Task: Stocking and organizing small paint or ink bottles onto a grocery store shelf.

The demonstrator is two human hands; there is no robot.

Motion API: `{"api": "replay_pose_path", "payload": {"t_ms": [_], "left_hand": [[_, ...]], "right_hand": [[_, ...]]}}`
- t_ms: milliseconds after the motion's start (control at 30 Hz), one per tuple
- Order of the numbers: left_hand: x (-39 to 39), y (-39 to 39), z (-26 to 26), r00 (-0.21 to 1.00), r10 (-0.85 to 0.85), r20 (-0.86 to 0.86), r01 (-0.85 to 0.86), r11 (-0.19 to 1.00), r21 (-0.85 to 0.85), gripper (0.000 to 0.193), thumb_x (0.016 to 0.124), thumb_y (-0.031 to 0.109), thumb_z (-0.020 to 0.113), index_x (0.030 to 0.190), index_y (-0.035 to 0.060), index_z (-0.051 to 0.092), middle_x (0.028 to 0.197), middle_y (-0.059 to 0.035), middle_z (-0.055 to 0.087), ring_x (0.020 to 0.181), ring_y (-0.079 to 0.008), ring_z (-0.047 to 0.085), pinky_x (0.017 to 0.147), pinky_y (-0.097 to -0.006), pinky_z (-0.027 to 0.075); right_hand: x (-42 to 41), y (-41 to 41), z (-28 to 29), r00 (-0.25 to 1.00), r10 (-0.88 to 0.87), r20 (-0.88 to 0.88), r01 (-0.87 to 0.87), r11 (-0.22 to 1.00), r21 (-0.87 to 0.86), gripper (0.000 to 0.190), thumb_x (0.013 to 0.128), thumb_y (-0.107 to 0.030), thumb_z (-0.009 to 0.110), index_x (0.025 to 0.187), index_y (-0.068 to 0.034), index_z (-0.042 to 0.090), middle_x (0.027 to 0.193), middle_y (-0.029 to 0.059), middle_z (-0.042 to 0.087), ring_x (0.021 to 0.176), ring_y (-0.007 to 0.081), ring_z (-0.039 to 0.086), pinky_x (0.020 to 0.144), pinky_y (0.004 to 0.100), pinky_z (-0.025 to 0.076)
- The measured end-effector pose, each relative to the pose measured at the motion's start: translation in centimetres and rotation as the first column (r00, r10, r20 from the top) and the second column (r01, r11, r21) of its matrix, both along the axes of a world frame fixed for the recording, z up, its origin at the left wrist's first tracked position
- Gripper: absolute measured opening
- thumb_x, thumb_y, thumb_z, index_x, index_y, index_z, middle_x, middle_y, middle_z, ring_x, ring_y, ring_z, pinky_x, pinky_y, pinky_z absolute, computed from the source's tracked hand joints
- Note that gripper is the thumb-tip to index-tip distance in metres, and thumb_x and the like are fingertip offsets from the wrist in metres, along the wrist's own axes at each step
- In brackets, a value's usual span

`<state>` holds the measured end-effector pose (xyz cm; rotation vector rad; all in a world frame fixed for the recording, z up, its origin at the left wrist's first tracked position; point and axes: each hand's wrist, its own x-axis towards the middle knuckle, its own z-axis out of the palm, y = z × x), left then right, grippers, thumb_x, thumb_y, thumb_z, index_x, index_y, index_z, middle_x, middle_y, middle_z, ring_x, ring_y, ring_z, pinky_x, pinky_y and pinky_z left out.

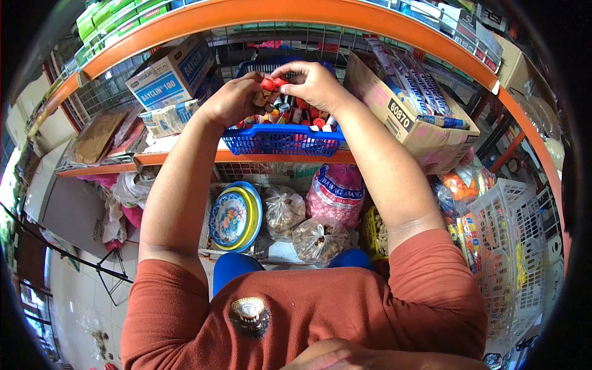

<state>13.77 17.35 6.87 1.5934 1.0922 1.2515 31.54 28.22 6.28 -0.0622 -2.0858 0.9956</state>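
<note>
Both hands meet above a blue plastic basket (pixel 284 131) on the middle shelf. My left hand (pixel 238 99) holds a small bottle (pixel 262 96) with a red cap and a yellowish label. The thumb and fingers of my right hand (pixel 311 85) are at the red caps (pixel 273 83) beside it; whether they grip one cannot be told. Under the hands the basket holds several small bottles (pixel 296 114) with red, dark and white parts, lying jumbled. A forearm of another person (pixel 342 356) crosses the bottom edge, or so it seems; its owner is not visible.
An open carton (pixel 421 134) of long packets stands right of the basket, blue-white cartons (pixel 162 88) left. An orange shelf beam (pixel 277 10) arches above. Below are enamel plates (pixel 229 217), clear bags (pixel 321 238), a pink mesh sack (pixel 336 196) and a white plastic basket (pixel 502 259).
</note>
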Motion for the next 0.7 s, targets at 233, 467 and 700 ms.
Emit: {"api": "replay_pose_path", "payload": {"t_ms": [233, 467, 700], "left_hand": [[0.8, 0.0, -0.1, 0.947, 0.197, -0.253, -0.176, 0.979, 0.102, 0.038, 0.084, 0.018, 0.071, 0.113, 0.0014, 0.052, 0.093, -0.0064, 0.064, 0.081, -0.0115, 0.059, 0.071, -0.0258, 0.049], [1.1, -0.3, 0.4, 0.901, 0.332, -0.279, -0.279, 0.936, 0.213, 0.034, 0.080, 0.017, 0.075, 0.104, 0.0007, 0.058, 0.091, -0.0063, 0.065, 0.085, -0.0124, 0.060, 0.078, -0.0273, 0.049], [0.4, -0.1, 0.2, 0.911, 0.300, -0.284, -0.286, 0.954, 0.090, 0.035, 0.081, 0.015, 0.074, 0.109, 0.0012, 0.058, 0.095, -0.0051, 0.064, 0.089, -0.0122, 0.058, 0.084, -0.0275, 0.046]], "right_hand": [[0.2, -0.3, 0.1, 0.996, 0.088, -0.020, -0.088, 0.996, 0.001, 0.028, 0.078, 0.000, 0.067, 0.105, -0.003, 0.067, 0.091, 0.0083, 0.068, 0.082, 0.0106, 0.063, 0.074, 0.0250, 0.052], [0.1, 0.2, 0.0, 1.000, 0.018, -0.024, -0.017, 0.999, 0.034, 0.032, 0.081, -0.012, 0.073, 0.110, -0.002, 0.064, 0.094, 0.0061, 0.067, 0.085, 0.0110, 0.063, 0.078, 0.0255, 0.051], [0.4, -0.3, 0.4, 0.998, -0.050, 0.025, 0.050, 0.999, 0.009, 0.030, 0.083, -0.011, 0.071, 0.110, 0.000, 0.063, 0.096, 0.0077, 0.068, 0.090, 0.0116, 0.064, 0.081, 0.0247, 0.052]]}}
